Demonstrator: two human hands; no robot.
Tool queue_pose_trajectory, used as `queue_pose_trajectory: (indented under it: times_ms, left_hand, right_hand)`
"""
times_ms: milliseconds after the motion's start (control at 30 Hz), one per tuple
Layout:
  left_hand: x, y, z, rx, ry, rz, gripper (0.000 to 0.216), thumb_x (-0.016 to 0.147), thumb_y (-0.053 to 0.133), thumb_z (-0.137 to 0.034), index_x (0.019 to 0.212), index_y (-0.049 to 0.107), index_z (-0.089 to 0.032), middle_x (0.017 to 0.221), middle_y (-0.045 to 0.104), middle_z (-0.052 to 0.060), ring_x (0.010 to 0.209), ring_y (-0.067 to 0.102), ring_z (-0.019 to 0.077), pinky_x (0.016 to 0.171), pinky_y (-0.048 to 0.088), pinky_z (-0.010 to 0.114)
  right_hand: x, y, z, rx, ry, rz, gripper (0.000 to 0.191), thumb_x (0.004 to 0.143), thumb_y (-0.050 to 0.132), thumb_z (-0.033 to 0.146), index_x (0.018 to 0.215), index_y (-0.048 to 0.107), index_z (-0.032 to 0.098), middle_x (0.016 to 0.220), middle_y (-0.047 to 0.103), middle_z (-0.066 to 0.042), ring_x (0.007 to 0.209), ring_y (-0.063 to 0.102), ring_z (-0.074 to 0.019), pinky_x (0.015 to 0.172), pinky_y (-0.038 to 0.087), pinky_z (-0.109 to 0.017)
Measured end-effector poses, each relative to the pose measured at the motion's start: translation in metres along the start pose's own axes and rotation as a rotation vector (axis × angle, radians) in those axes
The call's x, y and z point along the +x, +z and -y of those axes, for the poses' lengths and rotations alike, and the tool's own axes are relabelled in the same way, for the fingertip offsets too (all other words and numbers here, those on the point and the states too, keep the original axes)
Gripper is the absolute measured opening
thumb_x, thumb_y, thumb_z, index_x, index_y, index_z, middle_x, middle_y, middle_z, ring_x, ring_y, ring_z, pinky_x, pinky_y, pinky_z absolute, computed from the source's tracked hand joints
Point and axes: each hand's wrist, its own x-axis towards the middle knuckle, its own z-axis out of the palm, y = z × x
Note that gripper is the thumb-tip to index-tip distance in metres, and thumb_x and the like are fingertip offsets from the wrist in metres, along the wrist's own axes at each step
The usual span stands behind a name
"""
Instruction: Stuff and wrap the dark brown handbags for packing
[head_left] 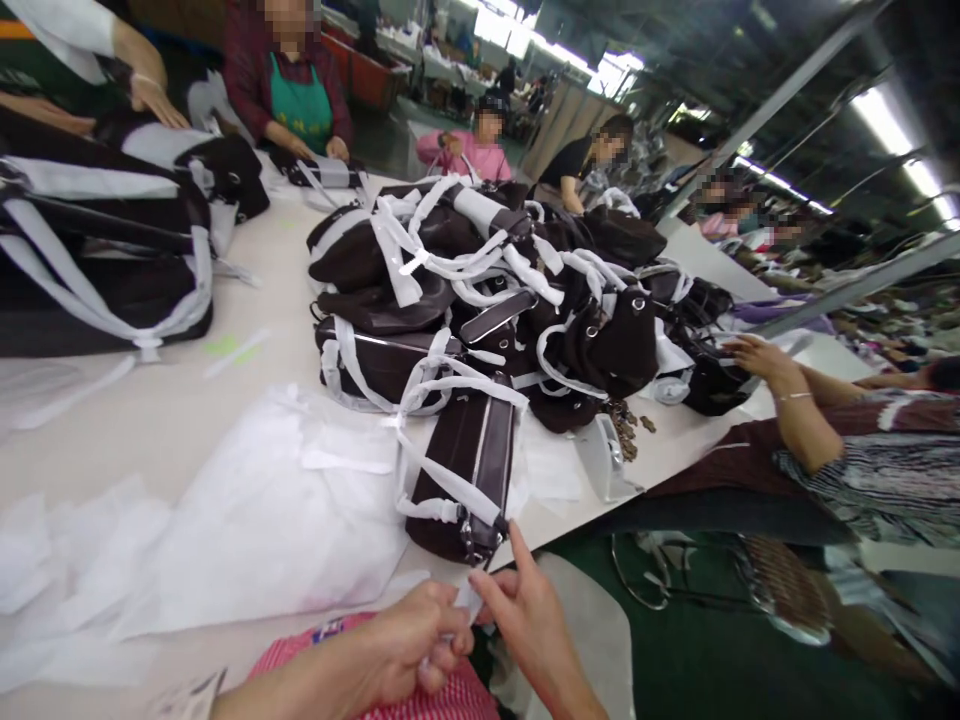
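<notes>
In front of me a dark brown bag [450, 450] lies at the table edge, its straps wrapped in white paper [457, 485]. Just below its zipper end, my left hand [424, 635] is closed around a small whitish strip [469, 600]. My right hand [529, 610] pinches the same strip between thumb and curled fingers, while its index finger points up toward the bag's corner. Whether that fingertip touches the bag I cannot tell. The strip is partly hidden by the fingers.
A heap of similar bags [480, 260] fills the table's middle; a large bag [90, 260] stands left. White sheets [292, 520] lie near me. Metal pieces [624, 430] sit by the right edge. Several people work around the table, one with a hand [757, 355] at the right.
</notes>
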Motion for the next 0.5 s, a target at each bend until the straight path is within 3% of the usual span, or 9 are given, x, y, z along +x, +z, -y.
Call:
queue_pose_trajectory:
  times_ms: [67, 133, 233, 333, 500]
  left_hand:
    - [-0.010, -0.011, -0.001, -0.010, 0.050, -0.007, 0.036, 0.057, 0.059, -0.013, 0.091, 0.050, -0.019, 0.055, 0.045, -0.007, 0.039, 0.019, 0.0021, 0.040, 0.003, 0.017]
    - [-0.019, -0.022, -0.001, -0.032, 0.099, 0.011, 0.036, 0.055, 0.059, -0.013, 0.091, 0.055, -0.017, 0.053, 0.043, -0.007, 0.039, 0.018, 0.0021, 0.040, 0.002, 0.017]
    - [-0.029, -0.035, 0.001, -0.063, 0.152, 0.074, 0.032, 0.054, 0.063, -0.013, 0.085, 0.058, -0.015, 0.051, 0.041, -0.007, 0.039, 0.017, 0.0016, 0.039, 0.003, 0.017]
    - [-0.032, -0.041, 0.007, -0.112, 0.194, 0.172, 0.027, 0.058, 0.070, -0.016, 0.082, 0.058, -0.015, 0.050, 0.039, -0.007, 0.038, 0.014, 0.0018, 0.040, 0.001, 0.017]
    - [-0.028, -0.036, 0.025, -0.237, 0.285, 0.223, 0.028, 0.061, 0.074, -0.018, 0.071, 0.048, -0.019, 0.050, 0.036, -0.007, 0.039, 0.010, 0.0023, 0.042, -0.003, 0.020]
  right_hand:
    - [0.007, -0.019, 0.008, -0.294, -0.260, 0.045, 0.060, 0.088, 0.059, 0.040, 0.142, 0.044, 0.017, 0.071, 0.071, -0.003, 0.066, 0.067, -0.0216, 0.063, 0.053, -0.032]
    - [0.022, -0.036, 0.018, -0.564, -0.651, 0.109, 0.052, 0.085, 0.067, 0.029, 0.135, 0.054, 0.025, 0.105, 0.072, -0.010, 0.098, 0.067, -0.0286, 0.082, 0.054, -0.039]
    - [0.058, -0.043, 0.035, -0.770, -1.093, 0.387, 0.074, 0.072, 0.078, 0.014, 0.138, 0.049, 0.032, 0.145, 0.050, -0.008, 0.138, 0.037, -0.0346, 0.111, 0.036, -0.052]
    - [0.092, -0.032, 0.049, -0.800, -1.221, 0.655, 0.083, 0.065, 0.084, 0.020, 0.139, 0.047, 0.032, 0.150, 0.044, -0.008, 0.143, 0.028, -0.0345, 0.117, 0.025, -0.056]
    - [0.125, -0.017, 0.048, -0.738, -1.354, 0.899, 0.062, 0.070, 0.081, 0.038, 0.126, 0.058, 0.025, 0.148, 0.044, -0.014, 0.141, 0.030, -0.0365, 0.114, 0.029, -0.059]
